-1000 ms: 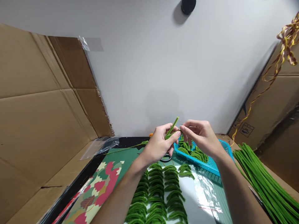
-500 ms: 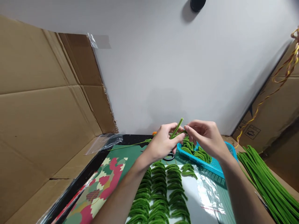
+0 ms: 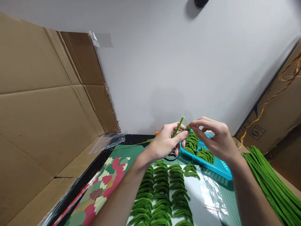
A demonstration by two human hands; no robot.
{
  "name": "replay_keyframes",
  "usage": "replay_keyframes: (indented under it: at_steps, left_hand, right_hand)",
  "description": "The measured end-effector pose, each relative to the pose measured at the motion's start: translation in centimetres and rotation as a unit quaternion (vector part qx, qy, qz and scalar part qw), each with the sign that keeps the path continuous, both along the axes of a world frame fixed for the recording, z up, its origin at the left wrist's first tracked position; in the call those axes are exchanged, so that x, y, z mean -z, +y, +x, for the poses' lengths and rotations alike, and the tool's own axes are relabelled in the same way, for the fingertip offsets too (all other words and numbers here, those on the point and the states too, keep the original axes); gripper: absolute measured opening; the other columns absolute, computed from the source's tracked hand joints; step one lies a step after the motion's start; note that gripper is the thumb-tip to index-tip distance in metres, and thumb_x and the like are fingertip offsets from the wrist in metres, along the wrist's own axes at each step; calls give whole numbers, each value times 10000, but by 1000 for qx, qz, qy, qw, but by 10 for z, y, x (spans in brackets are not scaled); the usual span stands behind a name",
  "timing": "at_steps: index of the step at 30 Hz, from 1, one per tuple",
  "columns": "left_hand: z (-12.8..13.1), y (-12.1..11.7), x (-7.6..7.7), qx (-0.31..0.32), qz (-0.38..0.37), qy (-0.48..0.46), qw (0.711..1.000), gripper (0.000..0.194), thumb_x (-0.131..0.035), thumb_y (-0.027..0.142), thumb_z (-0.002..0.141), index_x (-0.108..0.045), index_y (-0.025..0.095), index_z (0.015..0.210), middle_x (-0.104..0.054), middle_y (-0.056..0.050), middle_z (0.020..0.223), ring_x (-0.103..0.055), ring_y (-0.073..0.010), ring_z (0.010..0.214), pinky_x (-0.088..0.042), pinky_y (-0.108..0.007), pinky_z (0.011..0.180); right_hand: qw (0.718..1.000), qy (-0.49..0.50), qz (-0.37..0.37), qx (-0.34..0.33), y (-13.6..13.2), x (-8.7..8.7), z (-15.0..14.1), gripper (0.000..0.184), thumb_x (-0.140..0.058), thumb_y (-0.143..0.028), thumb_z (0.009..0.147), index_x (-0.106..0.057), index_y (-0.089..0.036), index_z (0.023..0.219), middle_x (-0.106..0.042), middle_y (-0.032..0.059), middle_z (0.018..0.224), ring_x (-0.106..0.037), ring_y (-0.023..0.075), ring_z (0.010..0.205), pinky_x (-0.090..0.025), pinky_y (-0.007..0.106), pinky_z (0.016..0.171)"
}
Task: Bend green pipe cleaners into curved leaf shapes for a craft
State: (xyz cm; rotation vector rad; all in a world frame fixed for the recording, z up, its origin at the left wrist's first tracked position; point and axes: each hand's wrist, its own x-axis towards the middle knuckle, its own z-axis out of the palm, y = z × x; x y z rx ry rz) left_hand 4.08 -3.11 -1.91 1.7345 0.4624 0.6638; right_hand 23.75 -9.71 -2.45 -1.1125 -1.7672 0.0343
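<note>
My left hand (image 3: 168, 139) is closed around a light-green fuzzy stick (image 3: 178, 126), which points up between the thumb and fingers. It looks like a piece of pipe cleaner. My right hand (image 3: 211, 135) is closed in a pinch at a small dark-green fuzzy end (image 3: 188, 128) just beyond the left thumb tip. Whether that end joins the stick is hidden by the fingers. Below the hands, curved green pipe-cleaner pieces (image 3: 161, 188) lie in rows on a white sheet (image 3: 199, 201). Black-handled scissors (image 3: 171, 157) sit partly hidden under my left hand.
A turquoise basket (image 3: 218, 169) holds more curved green pieces. Long green pipe cleaners (image 3: 270, 182) lie in a bundle at the right. Left are a patterned sheet (image 3: 103, 188), a clear plastic bag (image 3: 108, 142) and cardboard walls (image 3: 47, 110). A yellow twisted wire (image 3: 258, 114) hangs at the right.
My right hand has moved slightly right and up, its fingers now extended in a pinch at the small green end. The stick stays in my left hand. The view has shifted slightly.
</note>
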Motion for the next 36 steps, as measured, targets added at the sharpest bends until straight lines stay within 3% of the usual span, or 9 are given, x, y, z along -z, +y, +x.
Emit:
replay_keyframes:
  at_steps: [5, 10, 13, 17, 20, 23, 26, 32, 36]
  left_hand:
    - [0, -1, -1, 13, -12, -10, 1000, 307, -676, 468, 963, -534, 195, 957, -396, 68, 695, -339, -55, 493, -307, -201, 428]
    - [2, -1, 1, 32, -29, -22, 999, 336, -676, 488, 960, -514, 195, 983, -349, 62, 744, -284, -50, 512, -249, -219, 433]
    - [2, 1, 2, 26, -31, -38, 998, 341, -680, 480, 961, -486, 201, 944, -359, 63, 741, -277, -47, 509, -247, -219, 434]
    - [1, 1, 2, 2, -11, -18, 1000, 324, -693, 454, 957, -501, 195, 921, -402, 52, 746, -300, -51, 531, -267, -213, 453]
    - [0, -1, 1, 14, -9, -1, 1000, 318, -699, 461, 955, -538, 186, 978, -399, 51, 748, -304, -56, 544, -265, -213, 462]
    - [0, -2, -1, 27, -21, -17, 999, 335, -655, 498, 982, -515, 194, 964, -371, 65, 703, -295, -56, 528, -239, -206, 447]
    - [2, -2, 0, 13, -36, -49, 998, 352, -646, 511, 988, -477, 208, 935, -331, 91, 652, -252, -46, 489, -232, -186, 415]
    - [7, 1, 6, -47, -6, -75, 996, 310, -584, 494, 1026, -459, 218, 955, -455, 95, 641, -397, -29, 389, -297, -164, 381]
    - [10, 1, 9, -91, 24, -90, 992, 316, -587, 496, 1022, -480, 213, 930, -462, 101, 597, -397, -29, 371, -317, -161, 384]
  right_hand:
    - [999, -18, 34, 7, -4, -2, -2, 367, -498, -249, 1064, -626, -308, 1402, -702, 72, 1239, -692, 180, 933, -580, 342, 722]
    - [998, -60, 32, 10, -1, 1, 2, 249, -533, -276, 1064, -721, -282, 1229, -713, 66, 1193, -696, 174, 901, -569, 336, 711]
    - [995, -88, 41, 33, 3, 4, 0, 252, -506, -268, 1079, -676, -258, 1266, -724, 68, 1176, -692, 177, 921, -547, 321, 681]
    - [990, -117, 60, 53, 4, 5, -5, 373, -425, -214, 1093, -575, -273, 1430, -675, 102, 1331, -698, 202, 1044, -558, 329, 695]
    - [984, -145, 75, 72, 4, 5, -4, 370, -428, -208, 1088, -616, -301, 1394, -644, 101, 1384, -688, 215, 1083, -563, 344, 709]
    - [980, -160, 89, 76, 5, 5, 0, 269, -484, -250, 1081, -697, -291, 1241, -705, 86, 1266, -678, 226, 1060, -547, 350, 723]
    - [983, -145, 72, 81, 8, 7, 0, 221, -516, -287, 1077, -721, -267, 1158, -760, 67, 1055, -681, 203, 903, -503, 323, 679]
    - [985, -116, 55, 117, 10, 11, -12, 218, -549, -311, 1055, -746, -220, 1038, -737, 23, 839, -590, 135, 613, -418, 288, 595]
    - [986, -104, 41, 124, 8, 11, -20, 238, -549, -310, 1039, -740, -211, 937, -700, 2, 727, -511, 119, 538, -375, 286, 573]
